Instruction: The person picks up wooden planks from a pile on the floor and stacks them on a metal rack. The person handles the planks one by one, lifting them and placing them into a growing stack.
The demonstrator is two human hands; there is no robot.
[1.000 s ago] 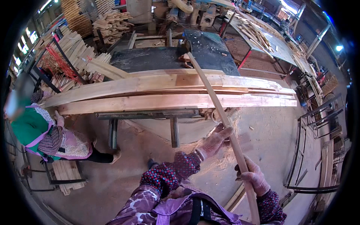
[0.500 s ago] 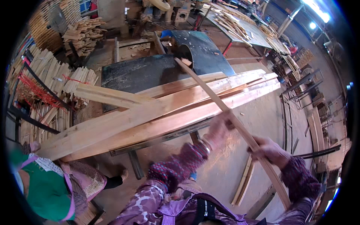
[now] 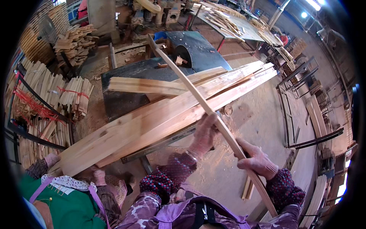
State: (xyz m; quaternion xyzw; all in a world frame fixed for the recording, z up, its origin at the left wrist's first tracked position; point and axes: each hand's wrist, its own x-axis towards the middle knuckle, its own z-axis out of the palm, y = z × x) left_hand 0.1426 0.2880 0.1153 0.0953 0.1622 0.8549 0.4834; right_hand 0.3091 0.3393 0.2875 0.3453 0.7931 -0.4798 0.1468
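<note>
A long, thin wooden strip runs slantwise from beyond the saw table down to my right forearm. My left hand is closed round its middle, at the near edge of the stacked planks. Nearer to me, my right hand grips the same strip, thumb along its side. Beneath the strip lie several wide, pale planks, stacked crosswise and reaching past the saw table's edge. A shorter board rests at an angle behind them. The strip's far end hangs over the table, left of the round saw blade.
A co-worker in green stands at lower left, both hands at the planks' near ends. The dark saw table carries wood scraps. Bundled sticks fill a rack at left. A metal frame stands at right, and a lumber-covered table behind.
The strip's far end has swung left, away from the saw blade. My hands still hold it. The shorter board has shifted, and the co-worker's hands have come into view at the planks.
</note>
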